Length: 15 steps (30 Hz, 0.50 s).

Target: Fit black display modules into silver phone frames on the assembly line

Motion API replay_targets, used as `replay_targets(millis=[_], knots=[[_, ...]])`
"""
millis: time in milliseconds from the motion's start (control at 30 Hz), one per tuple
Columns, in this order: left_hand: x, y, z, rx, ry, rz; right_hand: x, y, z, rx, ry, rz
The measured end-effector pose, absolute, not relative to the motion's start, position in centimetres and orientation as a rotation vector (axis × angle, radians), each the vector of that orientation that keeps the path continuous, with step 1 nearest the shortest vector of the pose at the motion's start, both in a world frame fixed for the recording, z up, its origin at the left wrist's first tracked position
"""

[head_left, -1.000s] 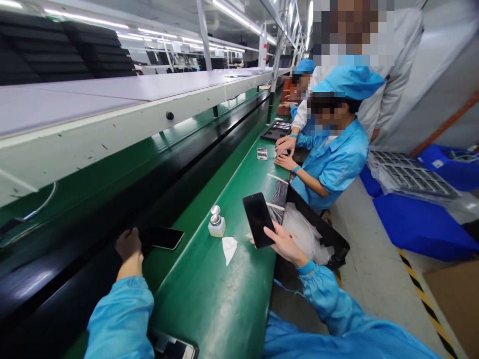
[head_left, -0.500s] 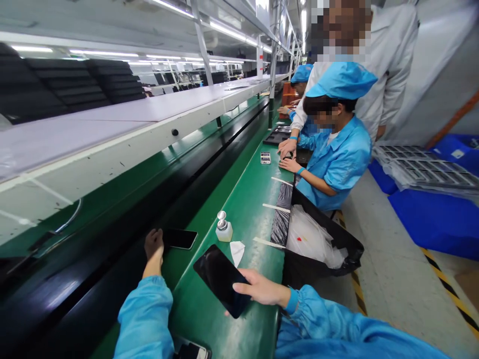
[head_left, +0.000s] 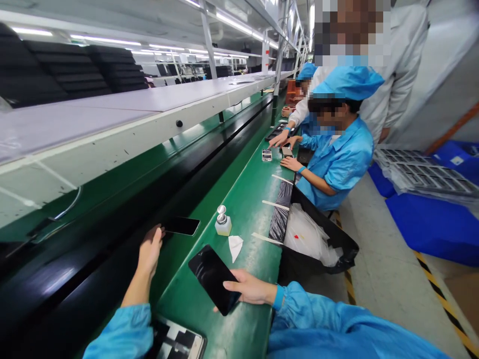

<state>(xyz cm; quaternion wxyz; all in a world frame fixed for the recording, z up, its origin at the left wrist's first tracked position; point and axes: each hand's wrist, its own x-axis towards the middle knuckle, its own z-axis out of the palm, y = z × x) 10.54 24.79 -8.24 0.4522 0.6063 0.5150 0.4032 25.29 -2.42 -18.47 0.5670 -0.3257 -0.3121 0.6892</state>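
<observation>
My right hand (head_left: 249, 287) is closed around the lower end of a black smartphone (head_left: 213, 276), its thumb across the dark glass. The phone is tilted above the green bench top. Over the lower belt to the left, my left hand (head_left: 150, 247) has its fingers curled at the near end of another dark-screened smartphone (head_left: 183, 226) with a light rim; its fingertips are partly hidden. A pump bottle (head_left: 223, 224) with a raised metal lid stands beyond the right-hand phone. Between them lies a folded white wipe (head_left: 235, 247).
A tray (head_left: 179, 341) with black-and-white parts sits at the bottom edge. A black bag (head_left: 329, 249) holding clear plastic is taped to the bench's right side. Farther on, a co-worker in blue (head_left: 342, 154) handles a device, with a person in white (head_left: 400, 75) reaching in. A white shelf (head_left: 149, 114) runs along the left.
My left forearm has shifted down and left, and more of the tray shows. Both phones stay near my hands. The white-sleeved person's hand has moved to a small device on the bench.
</observation>
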Motion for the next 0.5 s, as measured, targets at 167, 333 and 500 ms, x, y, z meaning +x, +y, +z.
replay_targets(millis=[167,333,500], knots=[[6.9,16.6,-8.0,1.352,1.064,0.905,23.2,-0.5,-19.6,-0.713,-0.749,1.685],[4.7,10.3,-7.4,1.089,1.108,0.896,20.5,1.1,-19.7,-0.733,-0.775,1.712],[5.1,7.9,-5.7,0.911,1.076,1.056,18.6,1.9,-19.0,-0.733,-0.829,1.735]])
